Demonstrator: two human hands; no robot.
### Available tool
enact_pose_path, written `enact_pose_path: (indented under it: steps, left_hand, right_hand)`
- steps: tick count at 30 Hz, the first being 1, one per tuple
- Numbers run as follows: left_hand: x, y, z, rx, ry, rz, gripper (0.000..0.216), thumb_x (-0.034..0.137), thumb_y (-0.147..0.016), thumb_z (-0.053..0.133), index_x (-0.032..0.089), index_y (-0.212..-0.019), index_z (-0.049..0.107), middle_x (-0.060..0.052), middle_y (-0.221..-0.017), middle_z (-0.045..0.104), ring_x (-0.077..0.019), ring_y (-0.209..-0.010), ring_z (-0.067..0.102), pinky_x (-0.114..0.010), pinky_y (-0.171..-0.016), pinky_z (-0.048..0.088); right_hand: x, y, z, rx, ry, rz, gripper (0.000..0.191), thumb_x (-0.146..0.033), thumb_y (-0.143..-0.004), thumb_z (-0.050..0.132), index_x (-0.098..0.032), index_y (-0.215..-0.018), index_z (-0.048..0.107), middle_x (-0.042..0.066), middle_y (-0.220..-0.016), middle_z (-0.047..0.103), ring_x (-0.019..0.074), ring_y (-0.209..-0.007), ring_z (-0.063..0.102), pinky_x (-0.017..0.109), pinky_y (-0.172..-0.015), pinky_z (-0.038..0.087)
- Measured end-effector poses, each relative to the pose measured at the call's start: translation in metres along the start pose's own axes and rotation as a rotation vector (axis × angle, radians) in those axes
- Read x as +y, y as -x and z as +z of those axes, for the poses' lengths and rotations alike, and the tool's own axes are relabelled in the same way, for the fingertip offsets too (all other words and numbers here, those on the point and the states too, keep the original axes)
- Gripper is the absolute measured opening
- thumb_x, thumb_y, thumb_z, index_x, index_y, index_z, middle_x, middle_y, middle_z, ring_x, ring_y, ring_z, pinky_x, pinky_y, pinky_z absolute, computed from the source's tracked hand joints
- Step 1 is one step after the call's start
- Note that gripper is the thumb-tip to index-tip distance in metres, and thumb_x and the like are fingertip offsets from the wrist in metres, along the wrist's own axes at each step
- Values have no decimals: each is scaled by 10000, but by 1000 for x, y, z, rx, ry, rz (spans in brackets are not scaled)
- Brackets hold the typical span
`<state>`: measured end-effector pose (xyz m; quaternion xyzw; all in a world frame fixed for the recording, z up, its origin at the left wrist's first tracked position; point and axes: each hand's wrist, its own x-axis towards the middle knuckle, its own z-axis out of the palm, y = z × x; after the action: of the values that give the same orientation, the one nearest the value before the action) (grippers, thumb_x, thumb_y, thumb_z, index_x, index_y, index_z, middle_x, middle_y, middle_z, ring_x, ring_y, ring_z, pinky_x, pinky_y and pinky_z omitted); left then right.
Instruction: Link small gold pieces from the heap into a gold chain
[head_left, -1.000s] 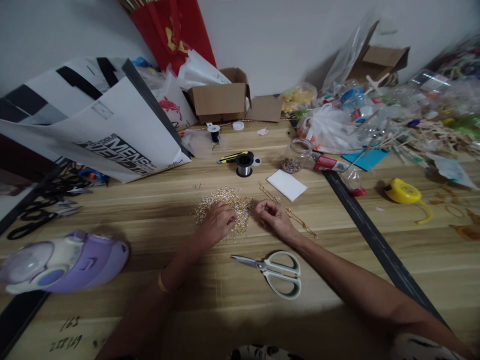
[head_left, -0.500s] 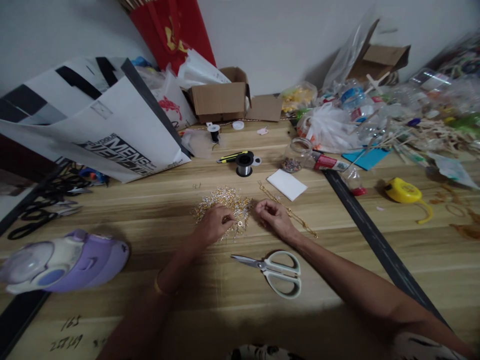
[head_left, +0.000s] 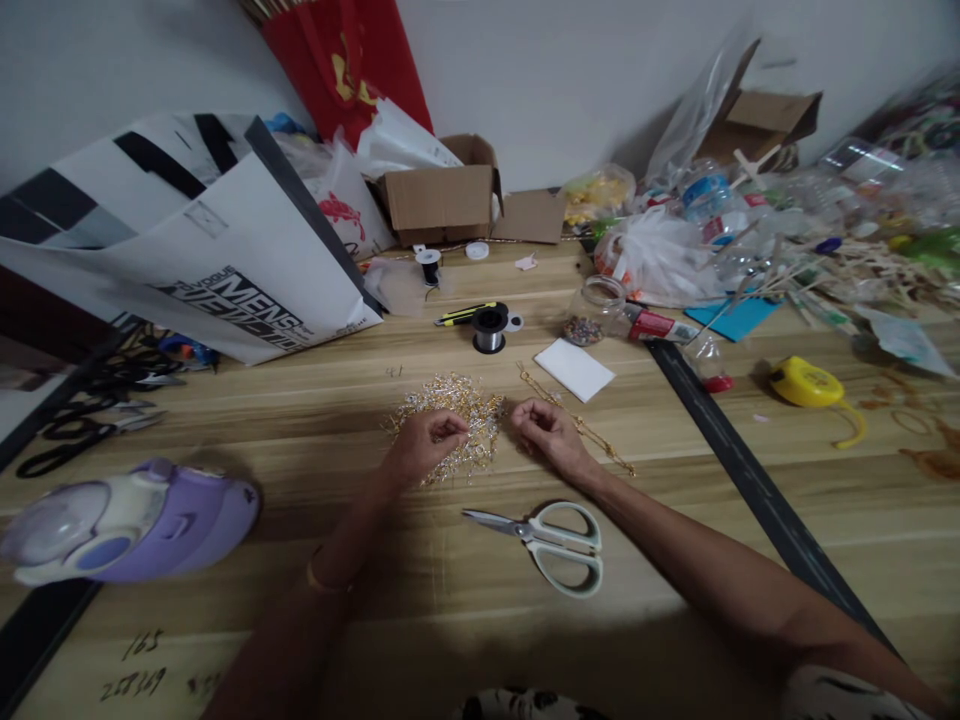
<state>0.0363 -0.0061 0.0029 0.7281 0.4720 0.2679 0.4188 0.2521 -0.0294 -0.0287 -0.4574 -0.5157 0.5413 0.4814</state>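
A heap of small gold and silver metal findings [head_left: 456, 408] lies on the wooden table [head_left: 300, 420]. My left hand [head_left: 424, 445] rests at the heap's near edge, fingers pinched together on a small piece I cannot make out. My right hand [head_left: 550, 434] sits just right of the heap, fingers curled and pinched, beside a thin gold chain [head_left: 592, 438] that runs off to the right. White-handled scissors [head_left: 551, 545] lie just in front of both hands.
A spool of wire [head_left: 489, 329], a yellow utility knife [head_left: 463, 314], a white pad [head_left: 574, 370] and a bead jar [head_left: 592, 310] lie behind the heap. A purple device [head_left: 127, 520] is at left, shopping bags [head_left: 195, 240] beyond it, a black strip [head_left: 750, 480] and yellow tape measure [head_left: 806, 385] at right.
My left hand has drawn back slightly from the heap and lifted its fingers into a pinch. My right hand has hardly moved.
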Motion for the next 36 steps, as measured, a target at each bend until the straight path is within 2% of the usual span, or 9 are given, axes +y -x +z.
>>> enact_pose_path:
  steps: [8,18,26,36]
  left_hand:
    - [-5,-1,-1,-30,282,-118,138,264,-694,644,143,-760,647,-38,-734,699,-155,-712,638,-269,-692,484]
    - [-3,3,-5,27,513,-173,120,246,-669,667,153,-737,699,-13,-667,682,-130,-648,599,-255,-676,473]
    - [7,3,-4,1,577,-237,162,227,-582,743,149,-721,710,-15,-682,705,-134,-655,619,-261,-694,480]
    - [12,3,-3,23,501,-239,186,251,-548,775,148,-681,698,-17,-665,704,-131,-621,615,-251,-656,482]
  right_hand:
    - [-1,0,1,1,-6,1,313,-473,-743,624,-170,-720,545,-55,-486,450,71,-397,379,199,-397,291]
    - [-3,1,2,-3,-21,-3,298,-454,-740,634,-172,-711,542,-57,-480,452,65,-388,378,191,-385,288]
    - [0,0,1,-5,-15,-11,311,-466,-741,631,-167,-721,548,-54,-496,460,68,-401,389,194,-398,299]
    - [3,0,0,-10,-3,-10,299,-455,-760,623,-167,-725,552,-50,-505,452,68,-412,377,195,-403,280]
